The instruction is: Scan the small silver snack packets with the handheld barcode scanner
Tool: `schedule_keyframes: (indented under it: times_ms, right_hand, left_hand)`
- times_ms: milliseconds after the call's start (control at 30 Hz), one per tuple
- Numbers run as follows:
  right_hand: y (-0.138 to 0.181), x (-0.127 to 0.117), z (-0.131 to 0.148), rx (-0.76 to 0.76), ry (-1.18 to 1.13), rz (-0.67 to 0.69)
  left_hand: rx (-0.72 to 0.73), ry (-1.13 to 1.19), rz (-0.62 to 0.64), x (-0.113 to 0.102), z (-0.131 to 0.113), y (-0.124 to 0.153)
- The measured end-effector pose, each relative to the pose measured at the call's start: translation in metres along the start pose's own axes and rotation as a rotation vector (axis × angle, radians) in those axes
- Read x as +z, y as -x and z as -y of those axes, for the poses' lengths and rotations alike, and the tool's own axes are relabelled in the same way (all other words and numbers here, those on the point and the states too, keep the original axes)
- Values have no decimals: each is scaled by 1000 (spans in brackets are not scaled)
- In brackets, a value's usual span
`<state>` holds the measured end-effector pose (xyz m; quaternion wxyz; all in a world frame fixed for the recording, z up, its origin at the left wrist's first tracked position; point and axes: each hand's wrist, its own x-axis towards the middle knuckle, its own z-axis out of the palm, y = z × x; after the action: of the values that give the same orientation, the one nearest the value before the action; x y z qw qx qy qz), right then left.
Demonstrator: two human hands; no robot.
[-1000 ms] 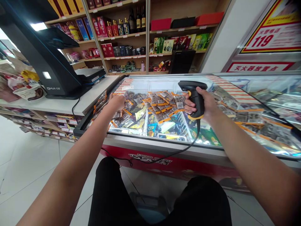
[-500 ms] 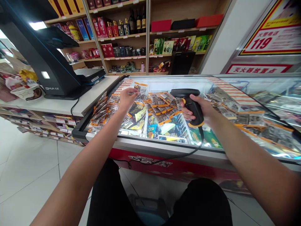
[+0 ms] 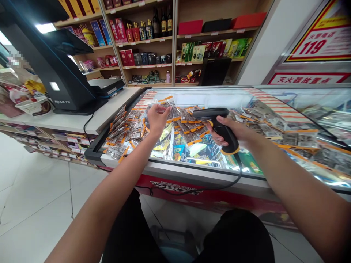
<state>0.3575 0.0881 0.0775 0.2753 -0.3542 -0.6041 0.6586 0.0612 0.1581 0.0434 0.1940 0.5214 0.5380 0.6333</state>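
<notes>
My right hand is closed around the handle of a black barcode scanner with yellow trim, its head pointing left over the glass top of a chest freezer. My left hand pinches a small orange-edged snack packet and holds it up just left of the scanner head. Several more such packets lie spread across the freezer glass beneath and around both hands. The scanner's black cable hangs down over the freezer's front edge.
A black checkout terminal stands on the white counter at the left. Shelves of bottles and boxes line the back wall. A red and yellow 119 sign is at the right. My dark-trousered legs are below, over white floor tiles.
My left hand picked a packet out of the pile and raised it to the right. My right hand lowered and swung the scanner left toward it.
</notes>
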Motion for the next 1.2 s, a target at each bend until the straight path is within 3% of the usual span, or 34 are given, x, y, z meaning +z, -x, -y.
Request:
schedule_keyframes:
  times_ms: [433,633,800,900,1000,1100,1200]
  right_hand:
    - [0,-1,1,8,24,-15]
    - [-8,-19,-2,-166,-127,-118]
    - [-3,-40,0,-359,-282,-245]
    - [2,-51,1,-439,-325,-279]
    - [3,-57,0,-457,-322,-265]
    - [2,-57,-2,-421,-343,-236]
    - [1,-52,-3,-374,-406,-243]
  left_hand:
    - [-5,11,-17,-3,1,-1]
    - [32,180,-67,-4,-11,-14]
    - [154,129,191,39,-42,-25]
    - [270,-40,377,75,-51,-27]
    - [351,-252,530,91,-49,-20]
    - [387,-418,464,75,-46,-7]
    - [418,-559,342,34,-48,5]
